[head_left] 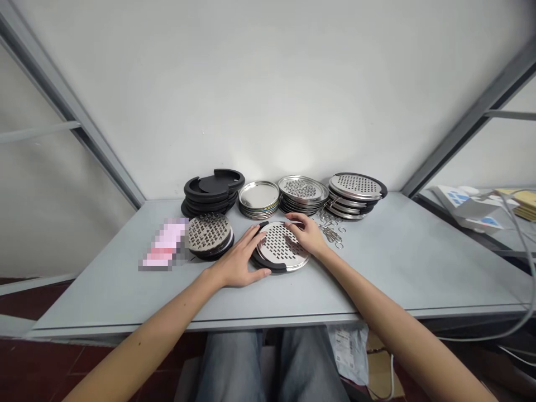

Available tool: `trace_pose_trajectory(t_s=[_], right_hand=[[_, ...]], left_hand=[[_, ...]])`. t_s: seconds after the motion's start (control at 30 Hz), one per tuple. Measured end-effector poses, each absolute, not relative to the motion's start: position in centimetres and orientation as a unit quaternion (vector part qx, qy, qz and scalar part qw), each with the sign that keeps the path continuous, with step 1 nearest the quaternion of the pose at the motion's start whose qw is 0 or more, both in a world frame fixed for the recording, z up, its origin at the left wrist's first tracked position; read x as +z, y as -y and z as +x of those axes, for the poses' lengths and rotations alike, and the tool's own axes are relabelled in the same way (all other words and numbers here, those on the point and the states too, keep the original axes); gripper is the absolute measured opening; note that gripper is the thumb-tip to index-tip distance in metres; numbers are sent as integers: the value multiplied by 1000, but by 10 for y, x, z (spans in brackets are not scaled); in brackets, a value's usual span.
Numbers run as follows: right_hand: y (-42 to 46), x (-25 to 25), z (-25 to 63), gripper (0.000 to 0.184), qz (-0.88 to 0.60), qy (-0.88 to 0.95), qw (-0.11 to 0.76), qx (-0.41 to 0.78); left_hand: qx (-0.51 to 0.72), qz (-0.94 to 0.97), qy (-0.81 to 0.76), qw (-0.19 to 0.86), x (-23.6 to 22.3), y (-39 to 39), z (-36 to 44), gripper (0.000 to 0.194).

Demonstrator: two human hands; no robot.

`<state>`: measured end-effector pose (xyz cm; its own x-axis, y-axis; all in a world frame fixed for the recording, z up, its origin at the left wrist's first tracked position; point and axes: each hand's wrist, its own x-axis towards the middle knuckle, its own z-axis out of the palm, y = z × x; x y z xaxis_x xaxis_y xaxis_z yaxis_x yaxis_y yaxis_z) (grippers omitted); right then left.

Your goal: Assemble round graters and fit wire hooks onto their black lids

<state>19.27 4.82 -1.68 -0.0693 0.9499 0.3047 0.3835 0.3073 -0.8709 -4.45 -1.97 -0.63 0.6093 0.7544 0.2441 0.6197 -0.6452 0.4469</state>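
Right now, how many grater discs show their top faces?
4: one disc between the left hand and right hand; others topping the front-left stack, the silver stack beyond the right hand, and the back-right stack. More may be hidden beneath.

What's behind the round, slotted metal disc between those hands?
Behind the disc: a smooth-topped stack of round silver plates and a perforated-topped stack of round silver plates. Lower plates are covered, except rims.
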Motion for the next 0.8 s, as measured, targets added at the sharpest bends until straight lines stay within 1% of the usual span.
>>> trace_pose_trajectory(t_s=[0.33,0.4,0.47,0.53,0.6,0.7,0.73,0.8], right_hand=[[-54,-23,187,35,-440,671,478,357],[-56,-23,186,38,-445,671,479,350],[-57,-21,188,41,-462,684,469,313],[-56,-14,196,40,-471,718,444,255],[-54,-6,207,38,-450,771,392,223],[-51,4,225,39,-404,817,304,278],[-51,6,230,45,-397,819,287,299],[-50,7,237,66,-387,816,266,338]], left_hand=[[211,886,-379,161,-7,19,-45,91],[209,887,-379,158,-8,19,-45,88],[203,889,-383,150,-8,19,-44,84],[199,889,-391,129,-9,20,-43,81],[201,892,-394,96,-9,19,-42,76],[200,902,-377,65,-9,17,-41,68],[196,906,-370,63,-9,16,-40,67],[192,908,-367,66,-8,12,-38,67]])
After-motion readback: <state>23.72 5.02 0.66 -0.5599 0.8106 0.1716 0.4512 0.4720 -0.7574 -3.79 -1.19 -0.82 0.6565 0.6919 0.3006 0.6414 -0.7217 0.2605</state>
